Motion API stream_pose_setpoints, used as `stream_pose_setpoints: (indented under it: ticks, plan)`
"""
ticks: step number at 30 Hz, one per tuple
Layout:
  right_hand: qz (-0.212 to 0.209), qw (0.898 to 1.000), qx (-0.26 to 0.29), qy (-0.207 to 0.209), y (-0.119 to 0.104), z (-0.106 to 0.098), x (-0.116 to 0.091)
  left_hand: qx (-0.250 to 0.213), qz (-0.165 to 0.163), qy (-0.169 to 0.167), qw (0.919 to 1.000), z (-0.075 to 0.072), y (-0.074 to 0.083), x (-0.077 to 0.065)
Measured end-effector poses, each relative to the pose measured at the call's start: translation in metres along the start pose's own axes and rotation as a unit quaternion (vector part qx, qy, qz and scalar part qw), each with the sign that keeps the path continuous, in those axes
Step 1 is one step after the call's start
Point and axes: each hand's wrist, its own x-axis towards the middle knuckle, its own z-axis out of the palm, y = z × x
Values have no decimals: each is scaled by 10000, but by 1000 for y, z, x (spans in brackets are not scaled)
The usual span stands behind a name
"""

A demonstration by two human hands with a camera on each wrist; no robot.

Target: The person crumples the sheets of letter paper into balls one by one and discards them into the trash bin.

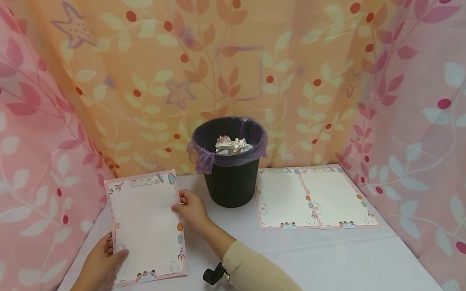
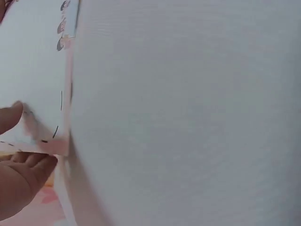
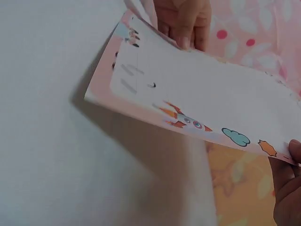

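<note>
A white sheet of paper (image 1: 146, 229) with a pink, cartoon-decorated border is held at its two long sides. My left hand (image 1: 98, 260) pinches the lower left edge, thumb on the face and fingers behind. Higher up on the opposite edge, my right hand (image 1: 193, 211) pinches the sheet between thumb and fingers. In the right wrist view the paper (image 3: 188, 89) is lifted off the table and casts a shadow, with the left hand (image 3: 186, 23) at its far edge. The left wrist view catches one corner of the paper (image 2: 33, 70) beside the thumb.
A black bin (image 1: 233, 185) lined with a purple bag (image 1: 204, 158) stands at the back middle, with crumpled paper (image 1: 233, 145) inside. To its right, two similar bordered sheets (image 1: 285, 200) lie side by side on the white tablecloth (image 1: 302, 265). Patterned curtains (image 1: 284, 72) enclose three sides.
</note>
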Motion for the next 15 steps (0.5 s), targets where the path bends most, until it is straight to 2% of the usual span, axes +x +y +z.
stream_pose_setpoints:
  ticks: [3,6,8,11,15]
  plan:
    - [-161,9997,144,-152,-15,1,-5,-509,49,401,9979,-8,3,-6]
    - [-283,9986,262,-357,-32,-2,-10,-1159,262,730,9902,-13,9,-11]
    - [-397,9976,298,-480,-44,-5,-12,-1380,465,894,9853,-16,14,-14]
    - [-580,9954,362,-666,-62,-12,-17,-1650,659,977,9792,-21,25,-19]
    - [-750,9941,317,-716,-85,-25,-25,-1943,896,978,9719,-22,41,-25]
